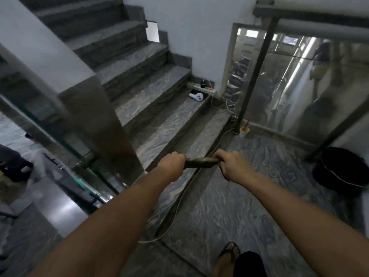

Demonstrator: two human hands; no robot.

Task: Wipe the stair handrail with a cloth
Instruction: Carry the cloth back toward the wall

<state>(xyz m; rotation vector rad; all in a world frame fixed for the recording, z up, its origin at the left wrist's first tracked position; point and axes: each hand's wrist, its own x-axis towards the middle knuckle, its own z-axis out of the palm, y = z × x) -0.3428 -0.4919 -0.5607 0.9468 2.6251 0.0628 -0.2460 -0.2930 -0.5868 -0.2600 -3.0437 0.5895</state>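
Note:
A dark, twisted cloth (201,162) stretches between both my hands over the landing, in front of the bottom stair. My left hand (172,164) is closed on its left end and my right hand (232,164) on its right end. A stair handrail (311,16) runs along the top of a glass balustrade at the upper right, well away from the cloth. Another rail with glass panels (65,144) slopes down at the left. Neither hand touches a rail.
A black bucket (341,168) stands on the landing at the right. Marble stairs (151,90) rise ahead, with a power strip (205,89), a white device (196,96) and cables on the lower steps. A small cup (244,131) sits by the balustrade post. My sandalled foot (229,254) is below.

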